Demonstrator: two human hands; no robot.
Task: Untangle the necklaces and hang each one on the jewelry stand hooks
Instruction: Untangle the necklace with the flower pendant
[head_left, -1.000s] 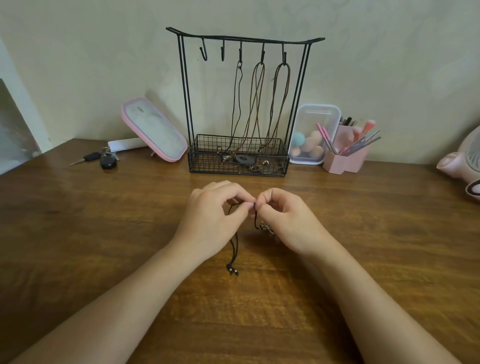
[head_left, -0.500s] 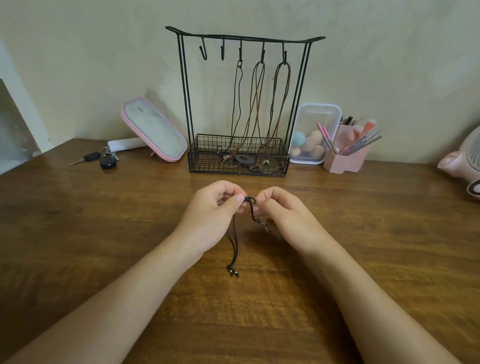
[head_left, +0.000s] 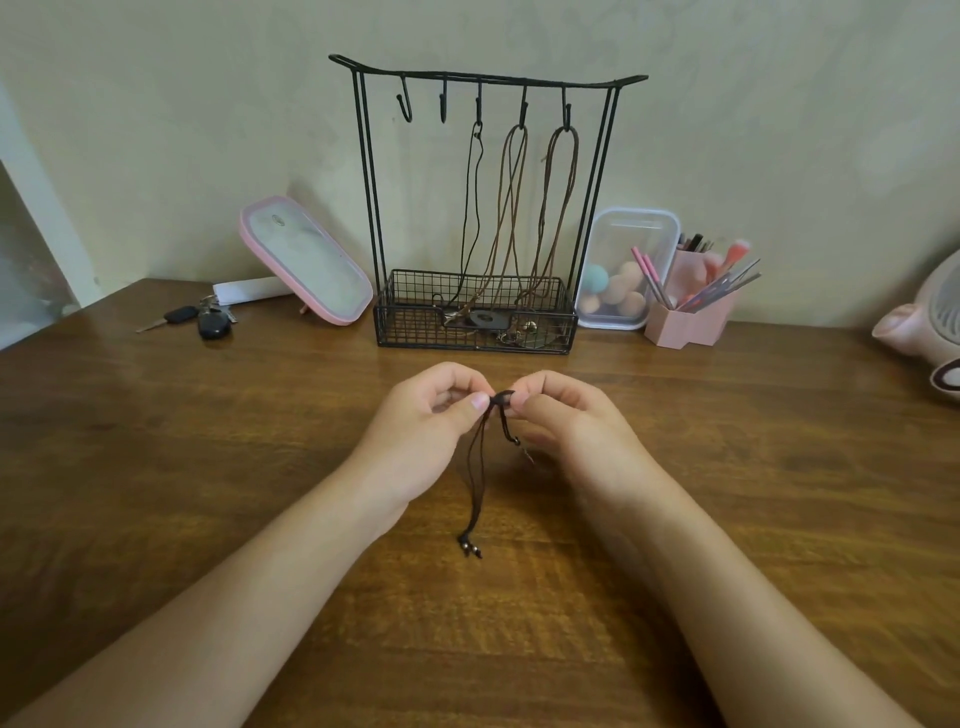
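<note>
A dark cord necklace hangs above the wooden table between my hands. My left hand and my right hand both pinch its bunched top, thumbs facing each other. Its beaded ends dangle down to the tabletop. Behind stands the black wire jewelry stand with a basket base. A black cord necklace and two brown cord necklaces hang on its three right hooks; the two left hooks are bare.
A pink mirror leans left of the stand, with keys beside it. Right of the stand are a clear box of sponges and a pink brush holder. A pink fan sits at the right edge.
My hands have moved slightly apart and a short loop of the cord now shows between my thumbs. The dangling strands have lengthened a little.
</note>
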